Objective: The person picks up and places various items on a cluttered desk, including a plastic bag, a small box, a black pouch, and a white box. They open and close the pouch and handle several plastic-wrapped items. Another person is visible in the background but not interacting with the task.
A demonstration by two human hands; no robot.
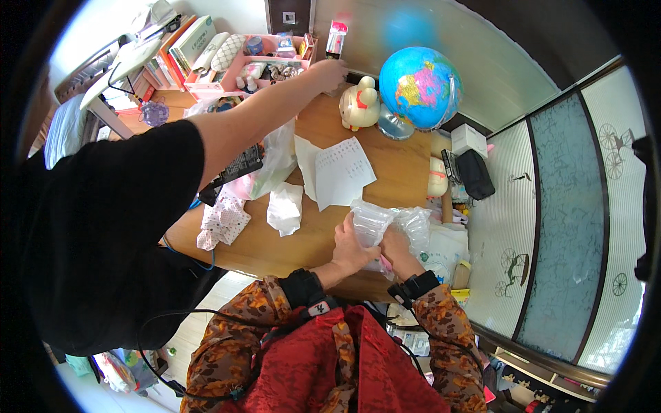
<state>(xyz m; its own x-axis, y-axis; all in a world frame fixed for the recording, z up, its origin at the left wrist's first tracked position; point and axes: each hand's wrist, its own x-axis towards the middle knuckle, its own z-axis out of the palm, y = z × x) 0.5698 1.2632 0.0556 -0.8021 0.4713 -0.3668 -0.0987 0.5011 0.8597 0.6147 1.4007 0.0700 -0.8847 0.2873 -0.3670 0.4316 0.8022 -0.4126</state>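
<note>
Over the near right part of the wooden desk, a clear air-cushion plastic wrap (372, 221) is held between my hands. My left hand (352, 249) has its fingers and thumb closed round the wrap's left side. On the other side, my right hand (396, 248) grips it too, with its fingertips partly hidden by the plastic. A bit of something pink shows under the wrap, too small to make out. Two white paper sheets (345, 173) lie beyond my hands, the upper one with writing. To their left is a crumpled white tissue (285, 208).
A co-worker's arm (261, 113) in a black sleeve reaches across the desk's far left. Beyond the papers stand a cream round figurine (359, 104) and a globe (420, 86). A pink organizer box (227, 86), a patterned cloth (224, 219) and a black case (476, 175) edge the desk.
</note>
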